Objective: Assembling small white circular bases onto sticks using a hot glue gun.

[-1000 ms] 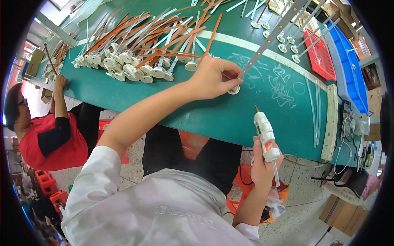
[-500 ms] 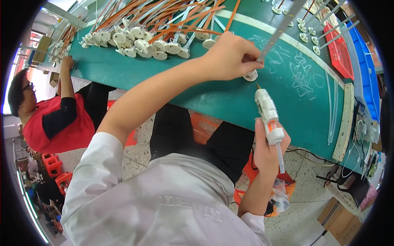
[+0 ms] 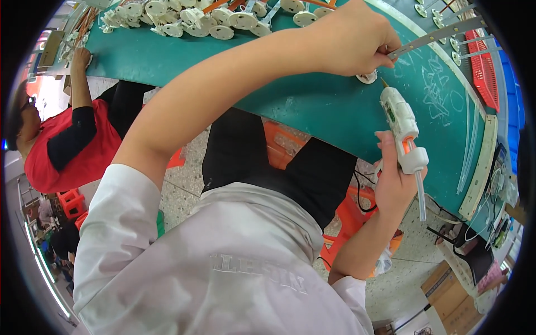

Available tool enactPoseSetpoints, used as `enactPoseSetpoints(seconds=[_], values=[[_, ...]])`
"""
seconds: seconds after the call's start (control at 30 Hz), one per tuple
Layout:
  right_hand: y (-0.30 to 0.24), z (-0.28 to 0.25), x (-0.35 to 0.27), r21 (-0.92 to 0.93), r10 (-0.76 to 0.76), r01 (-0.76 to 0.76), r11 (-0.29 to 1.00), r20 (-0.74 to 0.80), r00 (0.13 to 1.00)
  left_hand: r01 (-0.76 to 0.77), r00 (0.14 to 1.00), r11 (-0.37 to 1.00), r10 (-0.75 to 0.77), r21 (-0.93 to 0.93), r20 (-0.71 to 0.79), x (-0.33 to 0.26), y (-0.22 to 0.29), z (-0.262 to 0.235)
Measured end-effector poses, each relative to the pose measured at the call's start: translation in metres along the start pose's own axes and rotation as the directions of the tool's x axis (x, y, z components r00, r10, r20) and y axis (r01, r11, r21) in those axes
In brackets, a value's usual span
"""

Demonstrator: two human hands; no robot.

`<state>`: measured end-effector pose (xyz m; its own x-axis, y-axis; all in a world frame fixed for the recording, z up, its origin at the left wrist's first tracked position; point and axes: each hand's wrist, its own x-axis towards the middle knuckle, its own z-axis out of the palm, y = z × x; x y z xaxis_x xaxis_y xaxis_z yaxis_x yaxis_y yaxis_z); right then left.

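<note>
My left hand (image 3: pixel 360 42) reaches across the green table and pinches a thin pale strip with small dots along it (image 3: pixel 438 36), which slants up to the right. Just under the fingers lies a round white disc (image 3: pixel 367 78), partly hidden by the hand; whether the strip is joined to it I cannot tell. A white hot glue gun (image 3: pixel 402 117) is gripped in my right hand (image 3: pixel 395 181), its nozzle pointing up toward the disc, a short gap away. Out of the gun's rear sticks a clear glue stick (image 3: pixel 420 195).
Many white round-based pieces with orange and pale strips (image 3: pixel 195 22) are heaped at the table's far left. Past the right edge stand a red basket (image 3: pixel 483 78) and a blue bin (image 3: pixel 511 95). A co-worker in red (image 3: pixel 72 145) sits at left. Cardboard boxes (image 3: pixel 452 296) lie lower right.
The view has shifted, so the table sits higher in it. Both hands appear farther right. The strip leans over more to the right; the glue gun stays in my right hand.
</note>
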<state>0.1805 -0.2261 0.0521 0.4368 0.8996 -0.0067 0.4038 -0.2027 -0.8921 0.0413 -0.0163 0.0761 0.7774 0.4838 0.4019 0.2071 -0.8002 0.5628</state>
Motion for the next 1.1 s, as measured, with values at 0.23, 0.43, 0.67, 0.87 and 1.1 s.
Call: enactPoseSetpoints(seconds=[0.23,0.43,0.67,0.87,1.1], values=[[0.003,0.007,0.005,-0.034,-0.028,0.028,0.999,-0.004,1.000,0.023,0.999,1.000,-0.024,0.008,0.031,0.002,0.000,-0.002],[0.009,0.011,0.009,0.093,0.006,-0.001,0.996,-0.059,0.998,-0.010,0.999,1.000,0.011,-0.014,0.046,0.003,-0.001,-0.004],[0.010,0.012,0.008,0.149,-0.001,0.010,0.989,-0.061,0.998,-0.033,0.999,0.999,0.034,-0.006,0.011,0.003,0.000,-0.005],[0.010,0.014,0.008,0.071,-0.025,0.028,0.997,-0.048,0.999,0.007,0.999,1.000,-0.006,-0.015,0.053,0.004,0.002,-0.005],[-0.001,0.031,0.008,-0.270,-0.114,0.069,0.961,-0.156,0.981,-0.018,0.999,1.000,0.019,-0.026,0.034,0.002,0.002,-0.006]])
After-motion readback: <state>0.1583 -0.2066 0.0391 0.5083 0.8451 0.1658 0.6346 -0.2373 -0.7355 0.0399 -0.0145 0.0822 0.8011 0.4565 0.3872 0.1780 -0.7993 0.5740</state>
